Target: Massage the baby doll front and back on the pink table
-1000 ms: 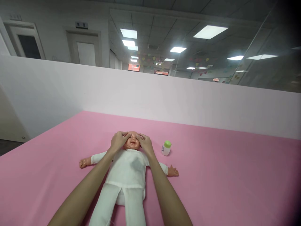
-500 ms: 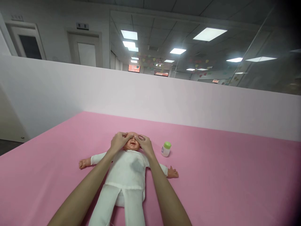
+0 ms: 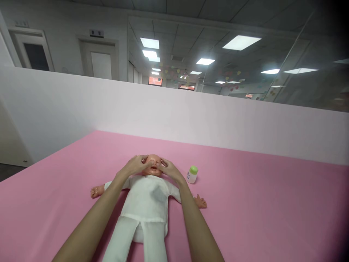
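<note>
A baby doll (image 3: pixel 148 198) in a white top and trousers lies on its back, arms spread out to both sides. My left hand (image 3: pixel 135 165) cups one side of the doll's head (image 3: pixel 153 158), its thumb laid across the cheek beside the nose. On the other side, my right hand (image 3: pixel 168 169) holds the head the same way, thumb tip close to the mouth. Both sets of fingers curl round the sides of the head and are partly hidden behind it. The doll's forehead shows between my hands.
A small whitish bottle with a green cap (image 3: pixel 192 174) stands right of the doll's head, close to my right wrist. Pink cloth (image 3: pixel 259 203) covers the table. A white low wall (image 3: pixel 177 112) runs along its back edge, with glass above.
Both thumbs have slid down from the doll's brow to beside the nose and mouth, uncovering the forehead. My wrists have dropped slightly and spread outward. The bottle stays in place.
</note>
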Motion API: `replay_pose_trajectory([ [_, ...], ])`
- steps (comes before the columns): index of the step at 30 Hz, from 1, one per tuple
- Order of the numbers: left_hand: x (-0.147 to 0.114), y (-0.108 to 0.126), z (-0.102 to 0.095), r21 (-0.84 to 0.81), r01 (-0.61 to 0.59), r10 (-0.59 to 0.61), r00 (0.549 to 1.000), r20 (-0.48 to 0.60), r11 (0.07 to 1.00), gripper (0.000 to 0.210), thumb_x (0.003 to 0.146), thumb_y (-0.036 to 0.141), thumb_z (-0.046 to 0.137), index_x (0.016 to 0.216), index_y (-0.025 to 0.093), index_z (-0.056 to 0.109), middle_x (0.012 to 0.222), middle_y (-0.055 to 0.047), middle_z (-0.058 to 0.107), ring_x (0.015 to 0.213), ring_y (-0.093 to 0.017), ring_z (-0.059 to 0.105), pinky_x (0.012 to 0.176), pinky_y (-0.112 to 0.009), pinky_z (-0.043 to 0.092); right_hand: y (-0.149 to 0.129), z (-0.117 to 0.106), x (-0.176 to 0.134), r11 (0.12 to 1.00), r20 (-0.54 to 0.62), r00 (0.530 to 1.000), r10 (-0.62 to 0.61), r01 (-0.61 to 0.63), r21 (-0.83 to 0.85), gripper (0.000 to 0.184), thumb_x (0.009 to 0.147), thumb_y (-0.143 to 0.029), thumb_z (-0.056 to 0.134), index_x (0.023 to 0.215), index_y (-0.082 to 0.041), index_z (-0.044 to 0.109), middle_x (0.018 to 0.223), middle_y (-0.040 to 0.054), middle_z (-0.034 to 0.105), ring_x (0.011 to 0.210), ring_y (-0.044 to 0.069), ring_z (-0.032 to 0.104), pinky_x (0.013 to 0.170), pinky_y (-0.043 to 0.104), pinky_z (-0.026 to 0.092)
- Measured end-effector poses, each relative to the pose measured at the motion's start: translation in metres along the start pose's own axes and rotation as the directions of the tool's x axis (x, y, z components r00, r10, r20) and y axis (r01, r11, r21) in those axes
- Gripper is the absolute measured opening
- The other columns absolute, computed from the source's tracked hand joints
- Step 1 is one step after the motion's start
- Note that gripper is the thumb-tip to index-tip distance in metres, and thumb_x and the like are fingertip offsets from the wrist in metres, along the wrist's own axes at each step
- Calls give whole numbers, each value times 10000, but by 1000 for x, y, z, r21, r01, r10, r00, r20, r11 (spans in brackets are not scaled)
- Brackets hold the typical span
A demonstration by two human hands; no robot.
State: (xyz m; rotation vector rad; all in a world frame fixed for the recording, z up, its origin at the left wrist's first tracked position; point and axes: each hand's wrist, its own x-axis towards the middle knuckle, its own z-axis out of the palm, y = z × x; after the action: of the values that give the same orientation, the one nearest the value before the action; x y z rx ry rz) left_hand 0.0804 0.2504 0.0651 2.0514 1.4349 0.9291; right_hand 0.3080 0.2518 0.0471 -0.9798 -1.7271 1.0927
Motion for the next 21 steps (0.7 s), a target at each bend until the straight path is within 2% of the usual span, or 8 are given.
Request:
replay_pose_trajectory([
  [3, -4, 2, -10, 34, -25, 20, 991, 136, 999, 457, 722, 596, 763, 984, 221, 746, 878, -72, 766, 801, -277, 688, 638, -303, 435, -10, -4, -6, 1000, 163, 987, 8, -11, 14, 751, 673, -420, 936, 1346, -244, 656, 1306, 87, 697, 1149, 277, 661, 960, 393, 554],
  [7, -4, -2, -13, 63, -22, 12, 988, 155, 998, 701, 638, 568, 840, 1231, 213, 721, 1155, -131, 768, 1069, -354, 699, 791, -336, 511, -9, -5, -6, 997, 138, 990, 34, -25, -68, 826, 654, -354, 950, 1408, -273, 621, 1379, 87, 675, 1250, 326, 636, 1032, 479, 542],
  [9, -4, -6, -14, 26, -33, 28, 984, 174, 999, 736, 660, 525, 837, 1308, 204, 700, 1253, -146, 743, 1176, -367, 671, 879, -358, 529, -4, -7, -5, 998, 150, 988, 35, -25, -65, 843, 670, -355, 945, 1436, -278, 604, 1449, 91, 636, 1322, 336, 598, 1090, 505, 511],
  [12, -4, -13, -19, -162, -73, 113, 962, 250, 984, 696, 731, 424, 794, 1382, 215, 667, 1406, -128, 679, 1299, -343, 619, 1012, -378, 521, 2, -15, -5, 998, 208, 978, 32, -42, 43, 873, 735, -388, 917, 1514, -283, 539, 1608, 94, 490, 1459, 324, 486, 1186, 500, 436],
  [14, -4, -17, -23, -274, -95, 174, 944, 281, 957, 661, 772, 382, 757, 1405, 224, 655, 1469, -107, 641, 1338, -324, 597, 1086, -401, 491, 5, -20, -7, 993, 219, 974, 51, -73, 96, 855, 782, -431, 889, 1537, -284, 517, 1667, 87, 404, 1524, 315, 401, 1229, 492, 387],
  [16, -4, -19, -27, -316, -104, 204, 931, 303, 943, 631, 803, 373, 724, 1412, 223, 652, 1486, -99, 629, 1331, -316, 605, 1114, -421, 474, 5, -23, -9, 988, 209, 975, 76, -102, 119, 849, 795, -465, 878, 1540, -280, 516, 1686, 87, 369, 1552, 314, 350, 1252, 491, 355],
  [18, -5, -18, -30, -302, -92, 190, 931, 311, 949, 644, 804, 376, 724, 1422, 217, 643, 1503, -103, 614, 1340, -316, 600, 1113, -415, 475, 2, -22, -10, 985, 212, 973, 87, -115, 125, 872, 774, -476, 892, 1538, -287, 516, 1680, 86, 380, 1547, 317, 360, 1248, 498, 361],
  [21, -7, -10, -30, -201, -63, 125, 942, 311, 977, 736, 731, 422, 801, 1422, 226, 637, 1482, -109, 630, 1353, -339, 587, 1058, -384, 506, -5, -15, -8, 994, 240, 969, 63, -83, 77, 878, 721, -442, 927, 1498, -294, 546, 1599, 91, 498, 1462, 318, 480, 1189, 495, 441],
])
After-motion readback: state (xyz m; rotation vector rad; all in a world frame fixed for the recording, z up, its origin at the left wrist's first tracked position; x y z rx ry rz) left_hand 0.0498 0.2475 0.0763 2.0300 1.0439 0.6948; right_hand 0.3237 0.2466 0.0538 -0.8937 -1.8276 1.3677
